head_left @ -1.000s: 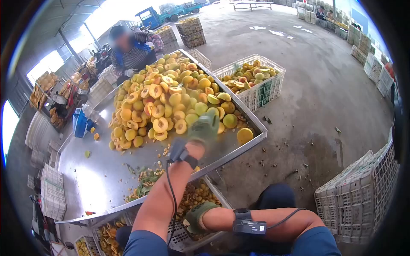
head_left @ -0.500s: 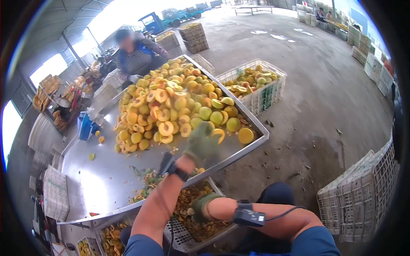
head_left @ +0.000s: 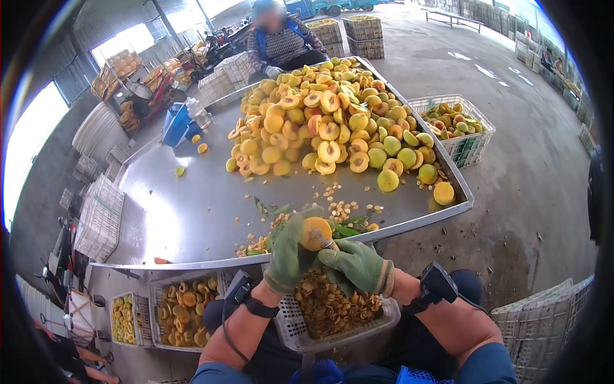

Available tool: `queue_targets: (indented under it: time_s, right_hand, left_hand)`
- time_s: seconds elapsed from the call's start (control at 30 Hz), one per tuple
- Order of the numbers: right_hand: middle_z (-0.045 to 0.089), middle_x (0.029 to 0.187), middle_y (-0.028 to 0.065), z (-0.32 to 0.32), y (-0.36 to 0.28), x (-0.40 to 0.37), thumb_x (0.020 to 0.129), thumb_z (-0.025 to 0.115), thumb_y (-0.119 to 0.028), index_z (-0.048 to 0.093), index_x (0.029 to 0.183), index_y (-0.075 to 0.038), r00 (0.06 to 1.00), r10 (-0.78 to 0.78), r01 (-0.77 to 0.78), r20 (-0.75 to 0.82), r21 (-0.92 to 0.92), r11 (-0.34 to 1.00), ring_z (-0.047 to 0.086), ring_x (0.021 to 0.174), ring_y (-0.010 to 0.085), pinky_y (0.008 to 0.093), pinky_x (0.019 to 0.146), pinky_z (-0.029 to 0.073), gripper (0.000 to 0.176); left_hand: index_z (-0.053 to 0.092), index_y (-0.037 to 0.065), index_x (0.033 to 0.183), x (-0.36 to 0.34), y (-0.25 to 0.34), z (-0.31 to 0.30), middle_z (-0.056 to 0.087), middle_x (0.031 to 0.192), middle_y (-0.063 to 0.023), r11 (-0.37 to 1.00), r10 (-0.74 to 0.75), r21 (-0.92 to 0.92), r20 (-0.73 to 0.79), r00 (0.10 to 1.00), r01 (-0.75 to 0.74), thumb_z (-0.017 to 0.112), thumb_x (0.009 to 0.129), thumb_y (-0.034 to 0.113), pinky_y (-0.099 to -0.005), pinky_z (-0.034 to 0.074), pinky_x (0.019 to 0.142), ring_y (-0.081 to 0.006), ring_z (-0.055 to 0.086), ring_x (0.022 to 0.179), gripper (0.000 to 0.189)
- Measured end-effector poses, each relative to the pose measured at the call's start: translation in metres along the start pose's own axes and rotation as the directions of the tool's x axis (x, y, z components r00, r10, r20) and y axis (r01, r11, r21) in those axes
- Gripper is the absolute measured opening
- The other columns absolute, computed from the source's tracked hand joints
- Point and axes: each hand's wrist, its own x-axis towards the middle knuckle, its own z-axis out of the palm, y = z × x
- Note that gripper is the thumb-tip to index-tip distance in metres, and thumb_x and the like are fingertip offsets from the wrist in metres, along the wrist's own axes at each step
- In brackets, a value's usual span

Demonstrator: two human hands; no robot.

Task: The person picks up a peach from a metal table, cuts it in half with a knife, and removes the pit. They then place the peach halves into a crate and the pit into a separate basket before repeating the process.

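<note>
My left hand (head_left: 289,255), in a green glove, is closed around a halved yellow fruit (head_left: 316,233), its cut face turned up. My right hand (head_left: 355,264), also gloved, grips a small metal tool (head_left: 330,244) whose tip touches the fruit. Both hands are over the near edge of the metal table (head_left: 185,217), above a white basket (head_left: 291,326) of peelings or scraps. Pits and green leaves (head_left: 346,231) lie just beyond my gloves. A large heap of halved fruit (head_left: 307,121) covers the table's far part.
Across the table sits a person (head_left: 281,45) with one gloved hand by the heap. A crate of fruit (head_left: 457,125) stands right of the table. Crates of fruit halves (head_left: 185,307) are at lower left, stacked crates (head_left: 550,320) at lower right. A blue container (head_left: 176,125) is on the table.
The view has turned, so the table appears further right. My left hand has drawn back from the heap with a fruit half, and my right hand has risen from the basket to meet it.
</note>
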Motion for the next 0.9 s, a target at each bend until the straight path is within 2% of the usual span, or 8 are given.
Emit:
queue_targets:
  time_s: [0.1,0.23,0.3,0.4,0.5,0.6,0.7,0.9]
  right_hand:
    - [0.06,0.07,0.0023,0.007,-0.002,0.006,0.102,0.057,-0.033,0.064,0.105,0.001,0.99,0.087,-0.096,0.109,0.086,0.992,0.054,0.045,0.0111,0.0273,0.04,0.043,0.035]
    - [0.061,0.072,0.0023,0.023,0.002,0.014,0.103,0.056,-0.033,0.064,0.11,0.001,0.993,0.08,-0.078,0.086,-0.024,0.997,0.056,0.047,0.0111,0.0277,0.042,0.045,0.036]
    - [0.061,0.074,0.002,0.029,-0.001,0.015,0.102,0.057,-0.033,0.064,0.111,0.002,0.997,0.072,-0.069,0.031,-0.097,0.993,0.058,0.051,0.0118,0.0297,0.046,0.048,0.037]
    - [0.067,0.077,0.0092,0.038,0.034,0.031,0.1,0.059,-0.031,0.062,0.112,0.003,0.952,-0.298,0.275,-0.062,-0.243,0.93,0.066,0.06,0.0245,0.039,0.057,0.053,0.036]
    - [0.07,0.082,0.0195,0.035,0.041,0.028,0.098,0.061,-0.03,0.06,0.112,0.003,0.917,-0.389,0.264,-0.083,-0.606,0.75,0.069,0.073,0.0391,0.0479,0.068,0.053,0.035]
    - [0.069,0.084,0.0254,0.033,0.04,0.025,0.097,0.063,-0.031,0.06,0.11,0.0,0.931,-0.356,0.206,-0.076,-0.695,0.688,0.067,0.079,0.0456,0.0518,0.07,0.052,0.034]
    - [0.069,0.082,0.0245,0.034,0.035,0.02,0.096,0.065,-0.035,0.061,0.107,-0.001,0.909,-0.408,0.205,-0.085,-0.762,0.615,0.068,0.078,0.0443,0.0521,0.069,0.052,0.036]
    - [0.069,0.084,0.0261,0.033,0.046,0.021,0.097,0.064,-0.034,0.063,0.102,0.0,0.92,-0.385,0.24,-0.076,-0.667,0.705,0.068,0.08,0.0452,0.0504,0.068,0.052,0.035]
  left_hand:
    - [0.056,-0.002,0.129,-0.006,0.002,-0.022,0.066,0.125,-0.0163,0.998,-0.045,0.04,0.145,0.988,0.04,0.067,0.096,0.009,-0.0364,0.055,0.092,-0.0243,0.068,0.103,0.036]
    - [0.051,-0.002,0.136,-0.012,-0.004,-0.045,0.064,0.129,-0.0168,0.952,0.153,0.226,0.234,0.96,-0.207,0.07,0.095,0.006,-0.0367,0.056,0.093,-0.0247,0.069,0.103,0.046]
    - [0.05,-0.003,0.139,-0.022,0.013,-0.036,0.068,0.122,-0.0179,0.974,-0.115,-0.188,0.083,0.99,0.129,0.077,0.086,0.001,-0.0385,0.057,0.093,-0.0271,0.069,0.105,0.059]
    - [0.053,-0.003,0.137,-0.021,0.017,-0.036,0.067,0.12,-0.0166,0.998,-0.053,-0.032,0.062,0.997,0.055,0.066,0.093,0.009,-0.0371,0.055,0.094,-0.0256,0.068,0.105,0.047]
    - [0.06,-0.003,0.13,-0.023,0.012,-0.031,0.066,0.118,-0.0127,0.981,-0.171,-0.083,0.028,0.985,0.173,0.043,0.111,0.03,-0.0345,0.051,0.096,-0.0205,0.064,0.104,0.042]
    - [0.062,-0.004,0.127,-0.025,0.005,-0.026,0.065,0.117,-0.0133,0.906,-0.37,-0.209,0.033,0.928,0.369,0.045,0.11,0.025,-0.0357,0.05,0.096,-0.0216,0.064,0.104,0.037]
    - [0.063,-0.003,0.125,-0.022,0.011,-0.019,0.067,0.116,-0.0131,0.912,-0.36,-0.212,0.0,0.933,0.351,0.046,0.109,0.024,-0.0357,0.052,0.094,-0.0221,0.065,0.103,0.035]
    - [0.062,-0.001,0.125,-0.022,0.004,-0.013,0.069,0.114,-0.0118,0.952,-0.268,-0.164,-0.053,0.962,0.256,0.045,0.111,0.029,-0.0342,0.057,0.09,-0.0205,0.068,0.102,0.037]
